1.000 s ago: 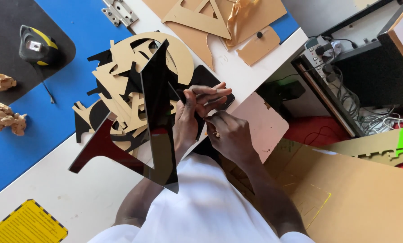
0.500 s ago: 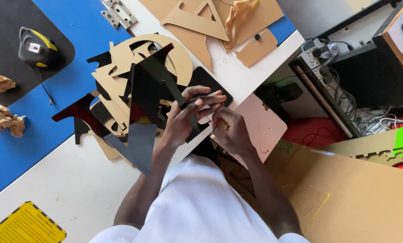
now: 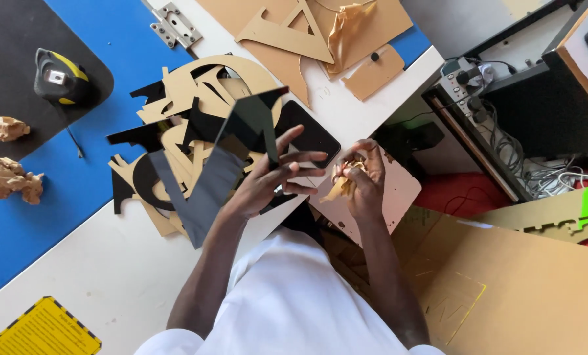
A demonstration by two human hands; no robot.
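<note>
White worktable (image 3: 77, 289), blue mat (image 3: 90, 190), daylight

A yellow-black tape measure (image 3: 59, 79) lies on a dark mat (image 3: 18, 39), near a metal hinge (image 3: 173, 23).
</note>
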